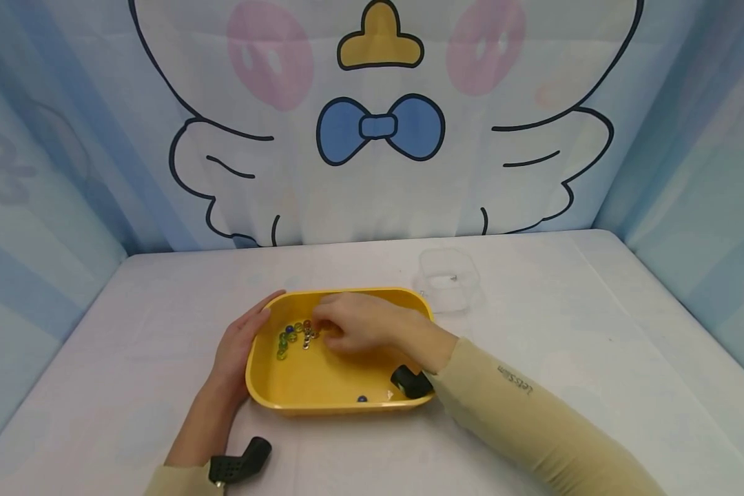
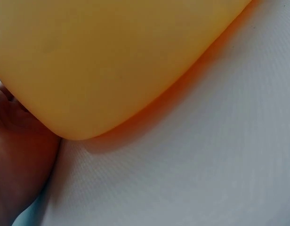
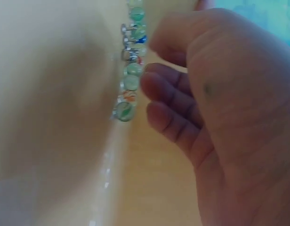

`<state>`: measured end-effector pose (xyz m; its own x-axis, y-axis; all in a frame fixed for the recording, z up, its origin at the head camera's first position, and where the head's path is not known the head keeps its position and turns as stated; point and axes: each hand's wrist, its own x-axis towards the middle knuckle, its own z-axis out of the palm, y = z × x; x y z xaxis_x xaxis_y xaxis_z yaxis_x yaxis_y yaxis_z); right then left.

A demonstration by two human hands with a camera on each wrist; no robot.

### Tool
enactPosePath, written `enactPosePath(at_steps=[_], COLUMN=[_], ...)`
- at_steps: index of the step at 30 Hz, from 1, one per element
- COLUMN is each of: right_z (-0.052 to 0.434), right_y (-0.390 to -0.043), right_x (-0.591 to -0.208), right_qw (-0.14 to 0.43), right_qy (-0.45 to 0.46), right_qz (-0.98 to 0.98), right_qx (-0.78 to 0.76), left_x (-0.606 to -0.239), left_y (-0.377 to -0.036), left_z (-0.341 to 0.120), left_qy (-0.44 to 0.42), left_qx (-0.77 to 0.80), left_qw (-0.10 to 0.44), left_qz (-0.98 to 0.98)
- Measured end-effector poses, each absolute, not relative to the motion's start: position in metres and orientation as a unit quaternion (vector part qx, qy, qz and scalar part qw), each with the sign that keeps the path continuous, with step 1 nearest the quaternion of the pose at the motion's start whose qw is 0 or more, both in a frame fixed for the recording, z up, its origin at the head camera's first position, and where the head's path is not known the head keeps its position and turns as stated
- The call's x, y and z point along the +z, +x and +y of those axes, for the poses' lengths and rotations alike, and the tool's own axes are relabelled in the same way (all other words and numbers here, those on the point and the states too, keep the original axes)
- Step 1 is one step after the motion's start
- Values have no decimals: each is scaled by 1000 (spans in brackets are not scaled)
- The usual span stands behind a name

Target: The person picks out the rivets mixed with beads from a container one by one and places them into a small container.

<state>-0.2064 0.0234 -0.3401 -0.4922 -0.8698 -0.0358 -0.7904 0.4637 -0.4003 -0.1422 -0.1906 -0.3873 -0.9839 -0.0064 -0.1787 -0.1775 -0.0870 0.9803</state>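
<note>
Marbles, small glass, green, blue and orange [image 1: 293, 335], lie in a cluster with some small metal bits toward the left of a yellow rounded plastic tray [image 1: 322, 386] on the white-covered worktop [image 1: 595, 331]. Head view: left hand [image 1: 238, 348] lies flat against the tray's left wall, fingers straight, steadying it. Right hand [image 1: 353, 331] is inside the tray, fingers curled down at the cluster; whether it pinches anything, cannot tell, fingertips hidden. One lone blue marble [image 1: 362, 398] sits near the front wall. A clear plastic square tub [image 1: 449, 279] stands just behind the tray, apart. Step looks like picking from the cluster; next move would need a clean two-finger pinch on one piece.

Left wrist view: only the tray's outer wall [image 2: 112, 61] and a bit of palm [image 2: 18, 155] touching it; blurry.

Right wrist view: marble row [image 3: 131, 70] along the tray's inner crease, right hand's fingers [image 3: 168, 101] curled just beside it; thumb not visible, image soft.
</note>
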Motion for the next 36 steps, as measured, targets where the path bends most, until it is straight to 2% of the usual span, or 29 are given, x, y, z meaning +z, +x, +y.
enactPosePath(at_steps=[36], right_z=[12], right_y=[-209], right_x=[-348], right_qw=[116], right_qy=[-524], right_qz=[839], right_qx=[-87], left_x=[-386], left_y=[-144], left_z=[-193], left_qy=[-70], left_qx=[731], left_qw=[61], left_qz=[676])
